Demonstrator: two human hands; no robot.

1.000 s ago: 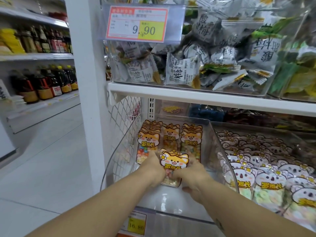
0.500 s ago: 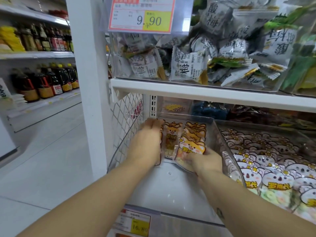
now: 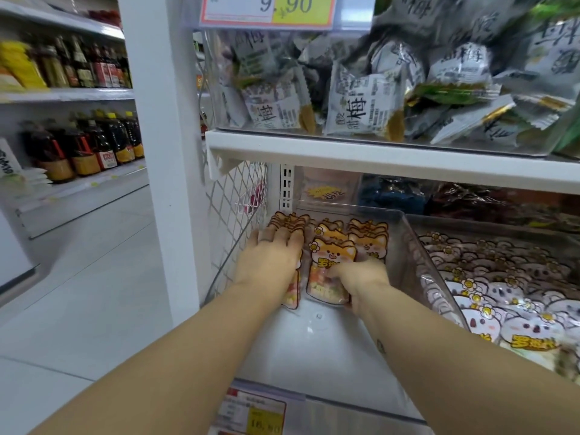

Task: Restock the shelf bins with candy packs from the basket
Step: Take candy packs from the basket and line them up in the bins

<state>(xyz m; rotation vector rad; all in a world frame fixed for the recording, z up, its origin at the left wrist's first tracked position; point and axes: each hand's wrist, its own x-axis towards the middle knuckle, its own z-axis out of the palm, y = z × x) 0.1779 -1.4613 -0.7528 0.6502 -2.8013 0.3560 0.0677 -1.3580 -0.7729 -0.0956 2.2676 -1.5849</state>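
In the clear bin (image 3: 405, 246), the left hand (image 3: 270, 262), grip wide and flat, pressed the left row of candy packs (image 3: 288, 222) while the right hand (image 3: 361, 277) gripped the front fox pack (image 3: 329, 262), which looked likely to slump forward onto the bin's bare floor if released unsupported.

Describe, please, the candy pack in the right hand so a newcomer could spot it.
Under the white shelf board, the leftmost clear bin holds three rows of orange fox packs. Yours is the middle row's front pack, the only one whose fox face shows whole, held by the right hand.
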